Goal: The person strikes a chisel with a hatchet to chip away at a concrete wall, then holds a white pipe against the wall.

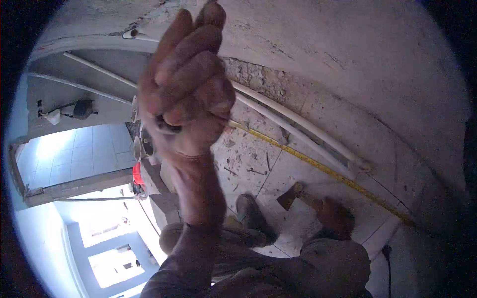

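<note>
My left hand (pixel 191 94) is raised close to the camera, its fingers curled in. A small dark spot shows between the fingers and palm, too unclear to name. Low on the right, my right hand (pixel 336 217) is closed round the handle of a hatchet (pixel 286 198), whose dark blade is near the tiled floor. A yellow measuring tape (pixel 310 161) runs diagonally across the floor; its upper end passes out of sight behind my left hand. Beside the tape lie two pale pipes (pixel 298 119).
Rubble (pixel 258 77) lines the foot of a rough wall (pixel 372 59). Loose debris is scattered over the floor tiles. My shoe (pixel 246 206) rests near the hatchet. A red object (pixel 137 175) is at the left, beside a bright opening (pixel 107 223). A dark cable (pixel 388 263) shows lower right.
</note>
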{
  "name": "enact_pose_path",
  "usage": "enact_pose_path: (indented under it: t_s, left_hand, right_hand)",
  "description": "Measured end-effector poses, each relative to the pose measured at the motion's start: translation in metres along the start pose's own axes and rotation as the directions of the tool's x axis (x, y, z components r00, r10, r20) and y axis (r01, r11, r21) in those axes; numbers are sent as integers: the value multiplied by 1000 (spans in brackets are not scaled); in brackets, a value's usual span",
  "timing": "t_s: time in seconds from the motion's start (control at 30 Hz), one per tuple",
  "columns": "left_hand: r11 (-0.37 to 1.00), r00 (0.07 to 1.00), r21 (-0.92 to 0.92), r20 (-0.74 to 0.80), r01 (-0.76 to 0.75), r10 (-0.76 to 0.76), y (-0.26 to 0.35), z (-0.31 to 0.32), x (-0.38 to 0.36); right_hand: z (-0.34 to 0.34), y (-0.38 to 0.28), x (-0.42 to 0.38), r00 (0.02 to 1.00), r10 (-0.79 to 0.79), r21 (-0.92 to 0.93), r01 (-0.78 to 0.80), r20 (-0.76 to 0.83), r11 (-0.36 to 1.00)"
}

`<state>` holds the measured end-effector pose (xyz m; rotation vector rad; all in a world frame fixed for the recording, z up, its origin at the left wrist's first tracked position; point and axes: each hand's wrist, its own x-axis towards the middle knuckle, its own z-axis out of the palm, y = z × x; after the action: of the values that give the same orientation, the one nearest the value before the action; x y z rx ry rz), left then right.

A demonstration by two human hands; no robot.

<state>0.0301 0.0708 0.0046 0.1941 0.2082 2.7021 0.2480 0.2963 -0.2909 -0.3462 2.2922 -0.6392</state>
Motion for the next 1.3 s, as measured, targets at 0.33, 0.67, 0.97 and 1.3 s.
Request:
enact_pose_path:
  t_s: [0.33, 0.67, 0.97, 1.3]
  left_hand:
    - [907, 960, 343, -217, 246, -178, 4, 28, -4]
    - [578, 906, 702, -262, 416, -334, 40, 29, -4]
    - [622, 897, 703, -441, 344, 3, 17, 24, -21]
    - [-503, 941, 820, -337, 273, -39, 79, 27, -27]
  right_hand:
    - [-4, -6, 1, 988, -68, 66, 60, 137, 996]
    - [-25, 3, 28, 824, -516, 80, 545, -234, 834]
    - [-42, -2, 98, 917, -318, -173, 281, -241, 944]
    - [-35, -27, 93, 920, -326, -217, 280, -217, 935]
